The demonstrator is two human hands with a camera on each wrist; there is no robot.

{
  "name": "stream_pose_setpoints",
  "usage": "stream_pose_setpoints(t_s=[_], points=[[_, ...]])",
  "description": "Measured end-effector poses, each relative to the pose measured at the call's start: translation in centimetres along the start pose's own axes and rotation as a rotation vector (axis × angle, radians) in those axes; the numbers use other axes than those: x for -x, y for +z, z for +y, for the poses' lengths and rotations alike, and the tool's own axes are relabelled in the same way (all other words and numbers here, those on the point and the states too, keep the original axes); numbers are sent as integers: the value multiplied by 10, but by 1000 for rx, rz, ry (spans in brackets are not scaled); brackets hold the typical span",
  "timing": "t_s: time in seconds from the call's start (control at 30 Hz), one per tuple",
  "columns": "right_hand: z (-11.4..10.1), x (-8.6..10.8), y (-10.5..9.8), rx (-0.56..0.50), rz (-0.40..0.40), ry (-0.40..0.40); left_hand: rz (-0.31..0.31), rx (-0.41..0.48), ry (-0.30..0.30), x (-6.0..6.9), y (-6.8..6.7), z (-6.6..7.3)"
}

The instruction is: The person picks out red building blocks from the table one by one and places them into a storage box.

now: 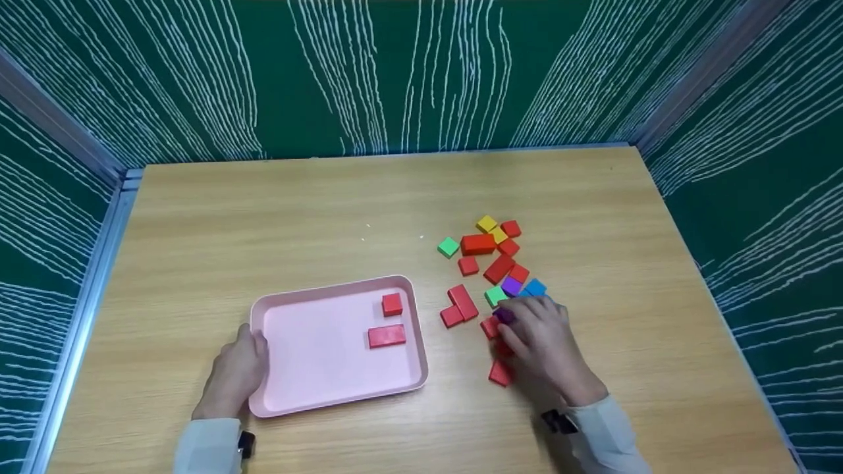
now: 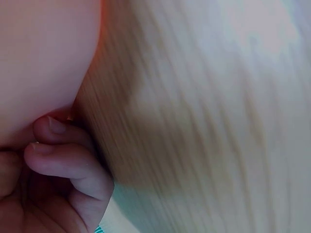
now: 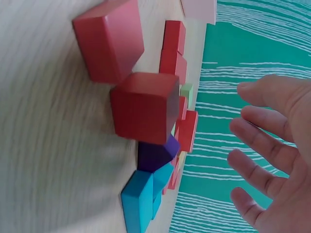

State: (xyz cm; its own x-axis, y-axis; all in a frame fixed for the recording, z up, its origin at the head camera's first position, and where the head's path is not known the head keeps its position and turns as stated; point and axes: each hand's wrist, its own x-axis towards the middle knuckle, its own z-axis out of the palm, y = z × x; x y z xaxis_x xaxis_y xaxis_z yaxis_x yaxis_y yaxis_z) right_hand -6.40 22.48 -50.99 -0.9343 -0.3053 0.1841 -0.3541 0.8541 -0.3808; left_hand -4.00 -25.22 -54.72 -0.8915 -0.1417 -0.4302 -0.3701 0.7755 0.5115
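Note:
A pink tray [image 1: 309, 349] holds a red cube [image 1: 392, 304] and a red rectangular block [image 1: 386, 336] near its right side. My left hand [image 1: 234, 372] grips the tray's left edge; in the left wrist view its curled fingers [image 2: 68, 162] lie against the pink wall [image 2: 43, 58]. Over the near part of the scattered blocks is my right hand [image 1: 546, 342], beside a purple block [image 1: 504, 315]. The right wrist view shows that hand [image 3: 277, 145] with its fingers apart and nothing in them, above red blocks [image 3: 146, 107], a purple block [image 3: 156, 154] and blue blocks [image 3: 137, 199].
Farther back on the wooden table [image 1: 296, 217] lie yellow blocks [image 1: 487, 224], green blocks [image 1: 448, 247] and several red ones [image 1: 477, 245]. Two touching red blocks [image 1: 463, 303] lie between the tray and the right hand. Green panels [image 1: 448, 72] with white lines surround the table's back and sides.

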Motion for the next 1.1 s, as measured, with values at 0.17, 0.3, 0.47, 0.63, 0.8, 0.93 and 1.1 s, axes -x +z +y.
stream_pose_setpoints(t_s=[0.17,0.3,0.47,0.63,0.8,0.93,1.1], points=[[2,7,1,7,29,5,43,-13,40,2,1,-1],[5,15,7,13,-1,40,58,-17,50,2,2,-1],[9,23,14,74,-65,107,48,-11,35,2,2,-1],[11,26,18,127,-135,153,39,-6,23,2,3,-1],[8,25,17,122,-167,174,39,-11,39,2,2,0],[1,19,13,105,-129,150,57,-19,58,2,2,-1],[-16,8,14,76,-66,23,79,-26,68,2,3,-2]])
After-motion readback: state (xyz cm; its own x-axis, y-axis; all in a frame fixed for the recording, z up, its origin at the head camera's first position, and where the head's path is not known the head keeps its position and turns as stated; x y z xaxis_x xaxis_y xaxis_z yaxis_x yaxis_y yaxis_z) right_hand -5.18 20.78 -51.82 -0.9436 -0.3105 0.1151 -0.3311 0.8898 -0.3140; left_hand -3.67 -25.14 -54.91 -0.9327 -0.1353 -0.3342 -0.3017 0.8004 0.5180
